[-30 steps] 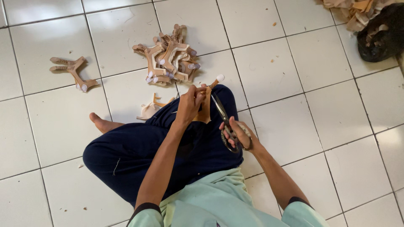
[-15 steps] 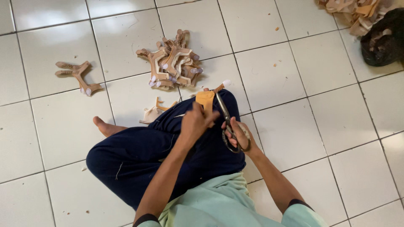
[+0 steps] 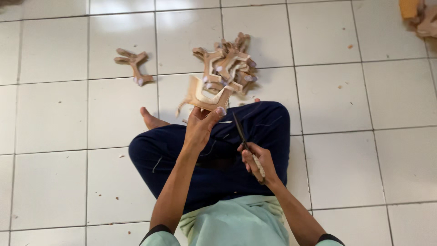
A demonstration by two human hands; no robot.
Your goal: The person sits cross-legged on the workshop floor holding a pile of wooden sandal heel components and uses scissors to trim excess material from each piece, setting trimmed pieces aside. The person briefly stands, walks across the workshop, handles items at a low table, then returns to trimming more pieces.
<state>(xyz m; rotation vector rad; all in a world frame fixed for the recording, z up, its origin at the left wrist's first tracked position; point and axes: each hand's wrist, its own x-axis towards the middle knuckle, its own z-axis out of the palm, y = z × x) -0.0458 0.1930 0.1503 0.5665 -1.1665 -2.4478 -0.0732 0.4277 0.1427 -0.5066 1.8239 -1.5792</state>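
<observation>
Tan cut-out piece (image 3: 207,97), U-shaped, sits pinched in the left hand (image 3: 200,127), raised just before the pile of like pieces (image 3: 227,64) on the tiled floor (image 3: 355,150). Right hand (image 3: 257,161) grips closed scissors (image 3: 243,139). Trimming looks underway; blades must open to meet an edge.

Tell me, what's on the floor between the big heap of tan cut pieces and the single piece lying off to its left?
Nothing: in the head view only bare white tile floor with one grout line separates the heap from the lone piece.
</observation>
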